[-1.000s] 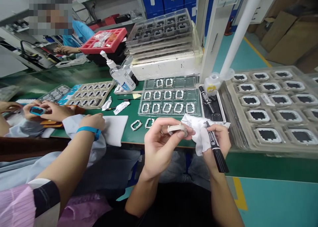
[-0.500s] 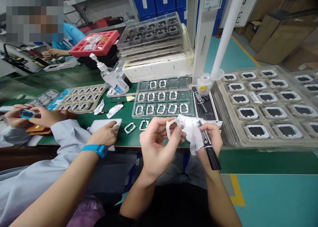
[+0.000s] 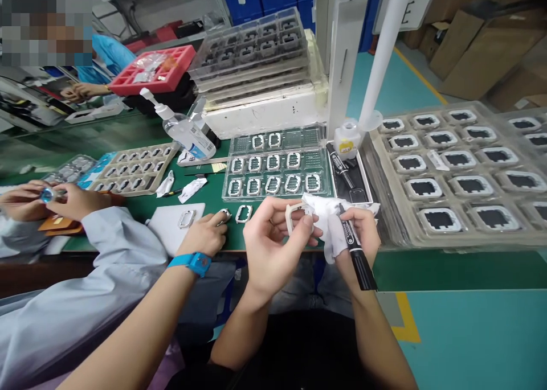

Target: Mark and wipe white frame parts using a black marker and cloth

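Left hand [image 3: 273,249] pinches frame [image 3: 289,220] left of cloth [image 3: 328,212], right hand [image 3: 364,228] grips marker [image 3: 359,260] and cloth; frame looks light, stiff, maybe brittle, best held by outer rim.

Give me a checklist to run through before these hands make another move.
1. Off-white frame secure in the left hand: ok, held between thumb and fingers.
2. Black marker held in the right hand: ok, gripped together with the white cloth.
3. Marker's upper end capped: cannot tell, too small at this distance.
4. Off-white frame free of marks: cannot tell, partly covered by fingers.
5. Frames squared up in the clear tray: not ok, some in the near row sit askew.
6. Co-worker's hand apart from the left hand: ok, it is at a loose frame on the bench.
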Demonstrator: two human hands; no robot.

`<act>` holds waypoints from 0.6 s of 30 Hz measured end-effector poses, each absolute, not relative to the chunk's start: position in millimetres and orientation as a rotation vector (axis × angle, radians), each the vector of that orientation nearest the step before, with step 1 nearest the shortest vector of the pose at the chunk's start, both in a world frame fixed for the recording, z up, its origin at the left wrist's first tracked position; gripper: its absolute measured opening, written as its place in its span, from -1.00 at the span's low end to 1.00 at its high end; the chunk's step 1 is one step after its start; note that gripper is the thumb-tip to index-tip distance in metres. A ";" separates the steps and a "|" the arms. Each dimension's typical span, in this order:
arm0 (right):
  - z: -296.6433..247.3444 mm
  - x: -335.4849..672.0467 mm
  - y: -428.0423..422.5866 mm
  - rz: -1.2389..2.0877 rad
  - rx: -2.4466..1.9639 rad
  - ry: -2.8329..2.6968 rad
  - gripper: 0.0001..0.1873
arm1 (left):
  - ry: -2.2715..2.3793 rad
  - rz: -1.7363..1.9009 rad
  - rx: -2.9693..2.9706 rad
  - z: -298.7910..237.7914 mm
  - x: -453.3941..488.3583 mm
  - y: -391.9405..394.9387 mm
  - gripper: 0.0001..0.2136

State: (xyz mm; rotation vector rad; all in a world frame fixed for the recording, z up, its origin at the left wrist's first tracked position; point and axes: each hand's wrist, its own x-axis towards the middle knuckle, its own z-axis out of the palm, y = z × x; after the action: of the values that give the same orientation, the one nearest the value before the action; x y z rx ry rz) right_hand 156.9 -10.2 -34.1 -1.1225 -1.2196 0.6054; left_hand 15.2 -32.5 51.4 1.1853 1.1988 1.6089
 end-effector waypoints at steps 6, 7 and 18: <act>-35.5 158.0 -10.1 0.594 -1.150 -1.230 -0.88 | 1.096 1.546 1.047 50.7 10.0 -26.1 -0.76; -35.3 158.3 -9.9 0.585 -1.148 -1.236 -0.88 | 1.091 1.533 1.039 49.8 9.4 -25.6 -0.77; -34.8 160.0 -10.2 0.600 -1.105 -1.249 -0.85 | 1.209 1.559 1.060 45.7 15.5 -24.1 -0.77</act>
State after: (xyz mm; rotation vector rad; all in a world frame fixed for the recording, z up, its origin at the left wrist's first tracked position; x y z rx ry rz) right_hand 160.0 -10.2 -34.8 -1.1050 -1.2487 0.5999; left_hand 15.5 -24.1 45.7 1.0603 1.2094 1.5594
